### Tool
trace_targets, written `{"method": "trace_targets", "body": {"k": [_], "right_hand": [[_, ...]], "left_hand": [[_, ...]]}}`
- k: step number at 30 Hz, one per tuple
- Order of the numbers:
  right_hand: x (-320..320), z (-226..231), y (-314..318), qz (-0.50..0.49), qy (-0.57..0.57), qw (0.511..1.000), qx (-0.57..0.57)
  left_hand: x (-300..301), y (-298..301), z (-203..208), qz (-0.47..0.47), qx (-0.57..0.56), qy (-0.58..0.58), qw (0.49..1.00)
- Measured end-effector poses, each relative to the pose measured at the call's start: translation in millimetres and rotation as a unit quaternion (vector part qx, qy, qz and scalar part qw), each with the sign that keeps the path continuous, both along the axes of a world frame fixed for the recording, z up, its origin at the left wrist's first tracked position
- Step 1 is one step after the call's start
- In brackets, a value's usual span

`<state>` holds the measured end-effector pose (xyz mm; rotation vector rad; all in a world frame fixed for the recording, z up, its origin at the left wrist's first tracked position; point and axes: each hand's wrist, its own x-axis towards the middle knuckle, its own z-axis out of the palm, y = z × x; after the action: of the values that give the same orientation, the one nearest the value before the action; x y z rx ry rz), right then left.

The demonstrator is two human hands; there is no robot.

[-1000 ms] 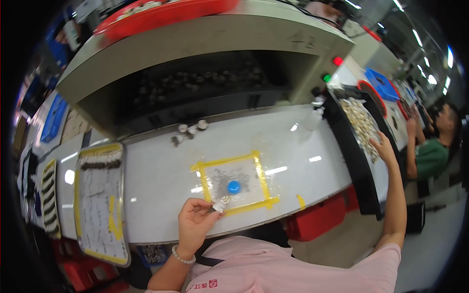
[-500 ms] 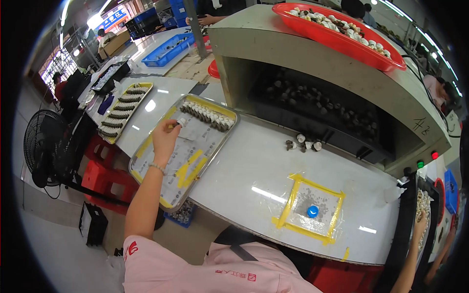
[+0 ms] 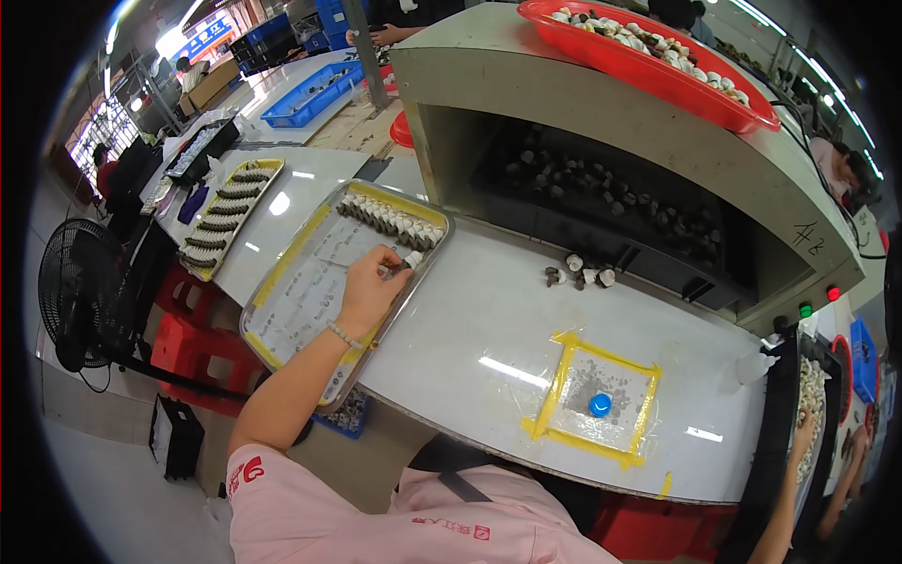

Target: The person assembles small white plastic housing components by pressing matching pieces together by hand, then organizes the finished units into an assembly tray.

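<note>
My left hand (image 3: 368, 293) is closed in a pinch on a small white-and-dark part (image 3: 412, 259). It is over the right side of a metal tray (image 3: 252, 340) edged with yellow tape and lined with printed paper. Close rows of similar white-and-dark parts (image 3: 393, 221) stand at the tray's far end. At far right, my right hand (image 3: 805, 430) reaches into a long black bin (image 3: 787, 404) of small pale pieces (image 3: 812, 376). Its fingers are too small and hidden among the pieces to make out.
A yellow-taped square (image 3: 561, 385) with a blue cap (image 3: 600, 405) lies on the white table. Loose parts (image 3: 587, 275) sit before a cabinet (image 3: 564, 85) holding a dark tray. A red tray (image 3: 648, 66) rests on top. A second filled tray (image 3: 230, 216) and a fan (image 3: 75, 282) are left.
My left hand has moved right and a little nearer across the tray, carrying the pinched part to its right side. My right hand stays at the bin.
</note>
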<state>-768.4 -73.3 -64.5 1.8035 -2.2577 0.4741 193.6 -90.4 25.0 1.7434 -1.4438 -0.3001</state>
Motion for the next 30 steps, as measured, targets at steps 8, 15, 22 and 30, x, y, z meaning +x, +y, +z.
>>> {"method": "trace_targets", "body": {"k": [8, 15, 22, 30], "right_hand": [[20.0, 13.6, -5.2, -0.048, -0.090, 0.995, 0.002], [7.7, 9.0, 1.5, -0.025, -0.031, 0.992, -0.119], [101.3, 39.3, -7.0, -0.078, -0.124, 0.985, -0.092], [119.3, 92.4, 5.9, -0.050, -0.247, 0.956, -0.151]], "left_hand": [[-12.9, 2.9, 13.3, -0.016, 0.033, -0.030, 0.999], [-101.8, -18.6, 27.3, -0.233, -0.097, -0.138, 0.958], [-196.5, -67.4, 0.8, -0.294, -0.084, -0.272, 0.912], [-222.2, -87.4, -19.6, -0.224, -0.074, -0.265, 0.935]]}}
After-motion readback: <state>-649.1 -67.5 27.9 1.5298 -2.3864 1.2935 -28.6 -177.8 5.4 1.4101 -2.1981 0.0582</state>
